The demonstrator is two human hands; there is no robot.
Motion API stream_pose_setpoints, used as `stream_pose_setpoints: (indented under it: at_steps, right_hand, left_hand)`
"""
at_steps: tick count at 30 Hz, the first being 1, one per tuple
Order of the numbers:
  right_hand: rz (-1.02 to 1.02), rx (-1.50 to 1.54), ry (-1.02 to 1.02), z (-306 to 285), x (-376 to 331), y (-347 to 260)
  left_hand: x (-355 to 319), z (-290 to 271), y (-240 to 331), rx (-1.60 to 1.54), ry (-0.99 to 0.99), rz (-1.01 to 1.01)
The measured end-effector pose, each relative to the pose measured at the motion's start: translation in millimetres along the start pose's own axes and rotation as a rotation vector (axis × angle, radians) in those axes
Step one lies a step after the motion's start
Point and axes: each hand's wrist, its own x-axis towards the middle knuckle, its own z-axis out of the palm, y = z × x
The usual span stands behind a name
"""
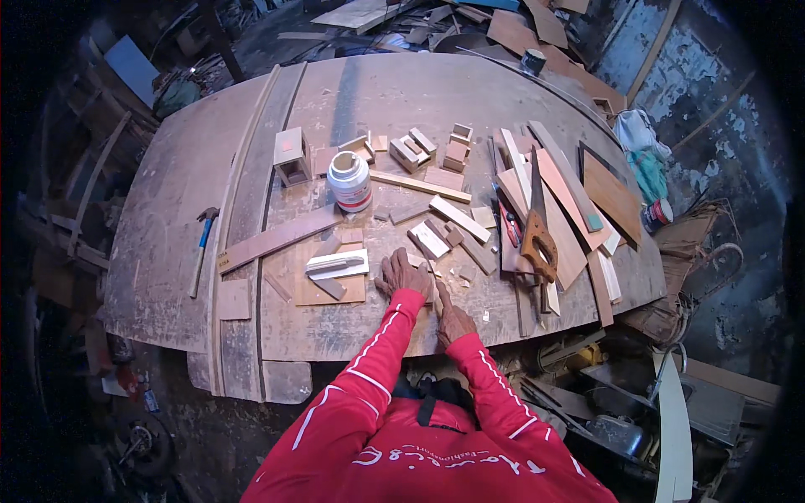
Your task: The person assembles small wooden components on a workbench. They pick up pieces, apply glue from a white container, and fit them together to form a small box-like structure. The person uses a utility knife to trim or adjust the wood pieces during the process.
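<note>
Near the table's front edge, my left hand bends its fingers over a small piece of pale wood, pressing it to the tabletop. My right hand is closed around a thin, knife-like tool, whose narrow end reaches up beside the left fingers. The hands partly hide both the wood and the tool. Just beyond them lie a pale block and several darker offcuts. To the left, short grey-white strips rest on a flat board.
A white glue tub stands behind the hands, near small wooden box-like pieces. On the right, a handsaw lies over stacked boards. A blue-handled hammer lies at far left. Metal scrap sits below the table.
</note>
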Motion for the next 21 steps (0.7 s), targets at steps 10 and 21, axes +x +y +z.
stream_pose_setpoints:
  at_steps: [10,21]
  right_hand:
    - [0.033,-0.039,-0.155,-16,7,-3]
    - [-0.164,0.093,-0.045,7,17,25]
  left_hand:
    - [12,10,-5,-0.003,0.013,-0.060]
    - [11,11,-11,-0.005,0.070,-0.016]
